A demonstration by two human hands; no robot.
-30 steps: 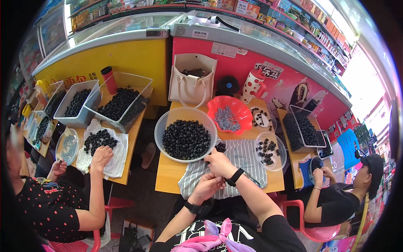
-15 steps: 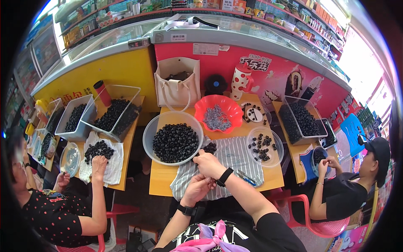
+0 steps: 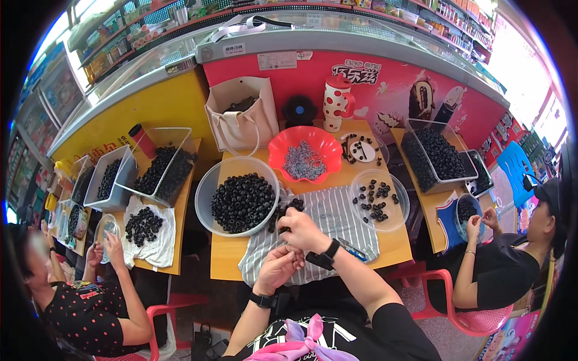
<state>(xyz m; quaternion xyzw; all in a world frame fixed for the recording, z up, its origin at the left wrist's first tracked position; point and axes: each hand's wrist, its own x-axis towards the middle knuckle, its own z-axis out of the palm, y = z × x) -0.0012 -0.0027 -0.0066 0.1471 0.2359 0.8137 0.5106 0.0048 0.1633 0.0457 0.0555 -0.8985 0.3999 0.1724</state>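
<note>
My right hand [image 3: 303, 231] is closed, fingers curled down at a small pile of black ring-like pieces [image 3: 294, 204] on a striped grey cloth [image 3: 340, 210]. Just below it, my left hand [image 3: 278, 268] is closed too, thumb and fingers pinched together over the cloth. Anything in either hand's fingers is too small or hidden to make out. Left of the pile stands a clear round bowl [image 3: 205, 210] heaped with the same black pieces. Beyond the cloth is a red scalloped bowl [image 3: 278, 142] of small greyish bits. A small blue-handled tool [image 3: 354, 251] lies right of my right wrist.
A shallow clear dish [image 3: 395, 218] with scattered black pieces sits at the right. Behind stand a cream bag [image 3: 265, 102], a black round object [image 3: 299, 111] and a polka-dot tumbler [image 3: 335, 111]. Co-workers sit on both sides with bins [image 3: 158, 177] of black pieces.
My right hand has shifted slightly right, and more of the black pile shows beside it. The view has turned a little. At the left, the co-worker's hand has lifted off the pile.
</note>
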